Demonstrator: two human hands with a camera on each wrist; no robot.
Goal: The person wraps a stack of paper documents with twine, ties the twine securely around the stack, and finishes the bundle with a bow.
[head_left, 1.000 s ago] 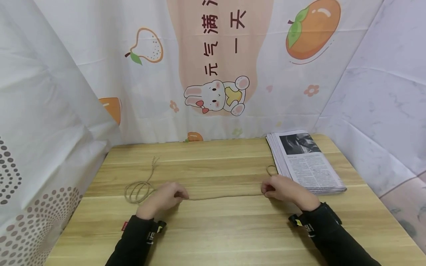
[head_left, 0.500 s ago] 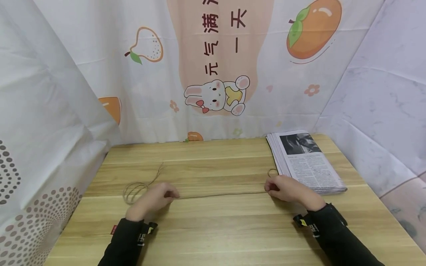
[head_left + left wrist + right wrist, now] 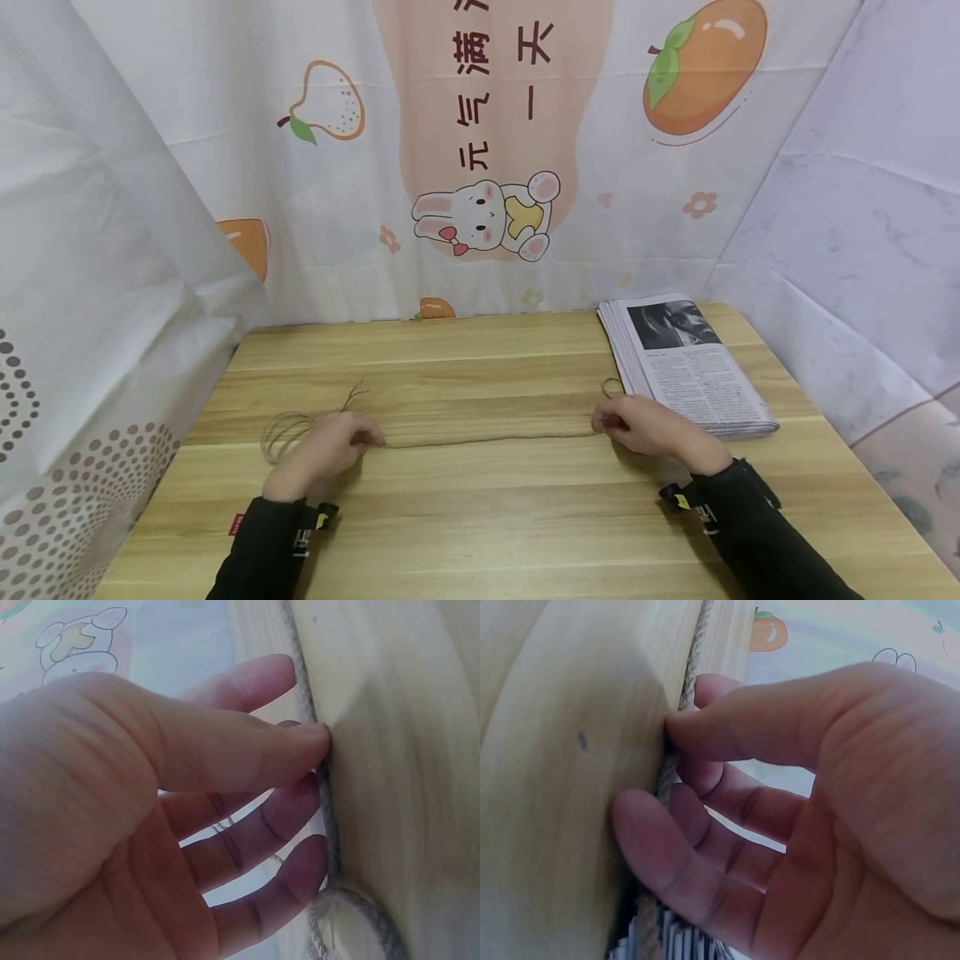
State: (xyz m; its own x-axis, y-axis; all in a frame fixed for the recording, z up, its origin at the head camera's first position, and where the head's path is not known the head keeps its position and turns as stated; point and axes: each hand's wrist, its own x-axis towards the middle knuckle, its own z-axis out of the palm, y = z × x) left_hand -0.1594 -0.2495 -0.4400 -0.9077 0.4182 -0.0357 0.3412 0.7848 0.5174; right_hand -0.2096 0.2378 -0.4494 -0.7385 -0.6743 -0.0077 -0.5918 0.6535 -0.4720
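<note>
A thin tan braided cord [image 3: 487, 440] runs nearly straight across the table between the two hands. My left hand [image 3: 330, 447] pinches it between thumb and fingers; in the left wrist view the cord [image 3: 332, 817] passes along the fingertips and bends into a loop below them. Past that hand lies a loose coil with a frayed end [image 3: 356, 392]. My right hand [image 3: 651, 427] pinches the cord near the newspapers, and in the right wrist view the cord [image 3: 697, 656] continues beneath the curled fingers. A small loop of it [image 3: 611, 385] shows behind this hand.
A folded stack of newspapers [image 3: 701, 375] lies at the back right, close by the right hand. The wooden table [image 3: 480, 525] meets a printed curtain [image 3: 337, 208] at its far edge. White sheets hang on both sides.
My left hand has slid leftward, so the stretch of cord between the hands is longer. The coil and frayed end have shifted too. My right hand moved only slightly.
</note>
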